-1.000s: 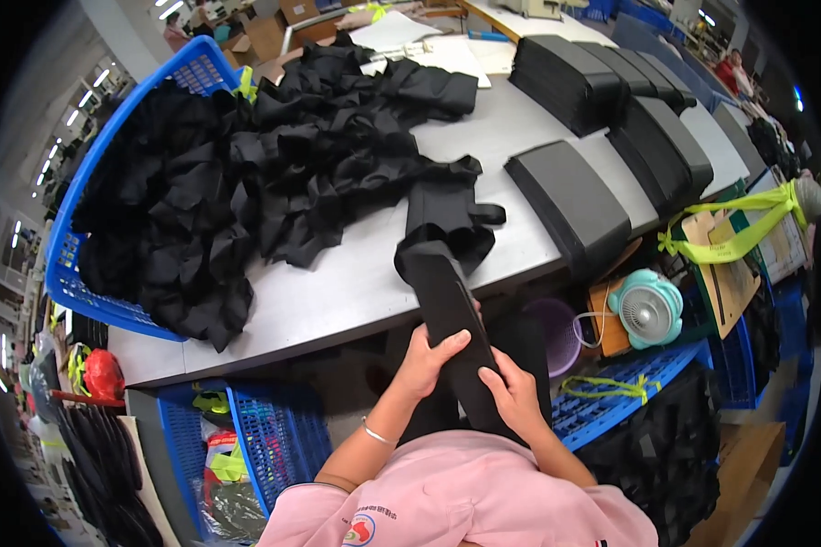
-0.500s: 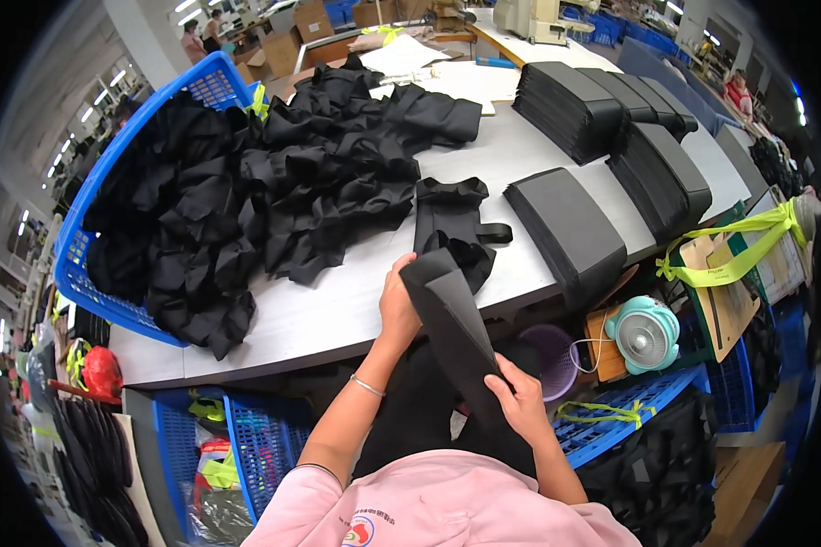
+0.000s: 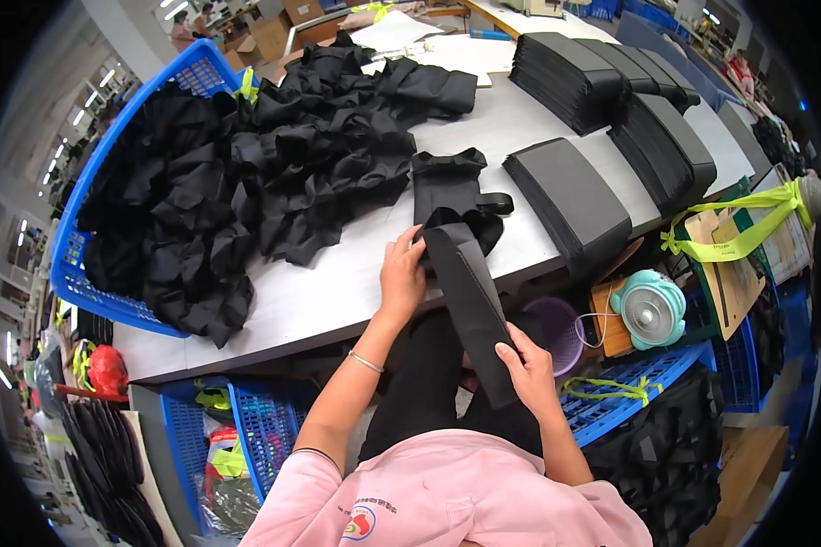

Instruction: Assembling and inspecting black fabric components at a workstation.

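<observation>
Black fabric strip (image 3: 470,305) | between hands | left hand (image 3: 401,273) top | right hand (image 3: 527,369) bottom

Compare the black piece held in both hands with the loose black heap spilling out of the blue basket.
The held piece is one long, flat, smooth strip, gripped by the left hand and right hand. The heap is many crumpled pieces lying jumbled, untouched, on the table and blue basket. Both are black fabric.
</observation>
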Available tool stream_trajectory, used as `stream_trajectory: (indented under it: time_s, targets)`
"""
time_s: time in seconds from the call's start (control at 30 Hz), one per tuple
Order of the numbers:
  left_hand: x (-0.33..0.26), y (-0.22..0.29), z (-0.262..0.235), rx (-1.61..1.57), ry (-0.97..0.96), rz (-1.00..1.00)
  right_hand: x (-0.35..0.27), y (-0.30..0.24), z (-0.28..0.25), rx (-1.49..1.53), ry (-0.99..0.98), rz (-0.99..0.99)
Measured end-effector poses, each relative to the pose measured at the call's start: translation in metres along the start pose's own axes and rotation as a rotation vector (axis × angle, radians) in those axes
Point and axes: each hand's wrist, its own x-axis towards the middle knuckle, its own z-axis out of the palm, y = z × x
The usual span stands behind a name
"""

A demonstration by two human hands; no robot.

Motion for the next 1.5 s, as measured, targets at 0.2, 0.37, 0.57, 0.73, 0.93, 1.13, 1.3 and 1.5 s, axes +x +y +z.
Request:
stream_trajectory:
  time_s: [0.2,0.37,0.57,0.73,0.93,1.13,1.3,1.5]
  targets:
    - [0.003,0.03,-0.012,-0.014,0.048,0.08,0.01,-0.001,-0.001,-0.494,0.131,-0.164]
    - [-0.008,0.043,-0.005,-0.014,-0.083,0.292,0.007,-0.016,0.009,-0.569,0.101,-0.212]
    - [-0.017,0.076,-0.019,-0.037,-0.095,0.342,-0.008,-0.03,0.0,-0.931,0.128,-0.248]
    - [-0.018,0.089,-0.017,-0.053,-0.177,0.433,-0.013,-0.017,0.005,-0.96,0.102,-0.347]
    - [-0.013,0.094,-0.018,-0.006,-0.067,0.399,-0.008,-0.005,-0.002,-0.956,0.141,-0.342]
    - [-0.004,0.073,0.001,0.115,-0.272,0.333,-0.012,0.003,0.001,-0.966,0.138,-0.38]
    - [0.011,0.08,-0.009,0.286,-0.207,0.334,-0.013,0.002,-0.001,-0.913,0.14,-0.283]
    - [-0.004,0.108,-0.013,0.075,-0.22,0.552,-0.003,-0.004,0.001,-0.866,0.178,-0.383]
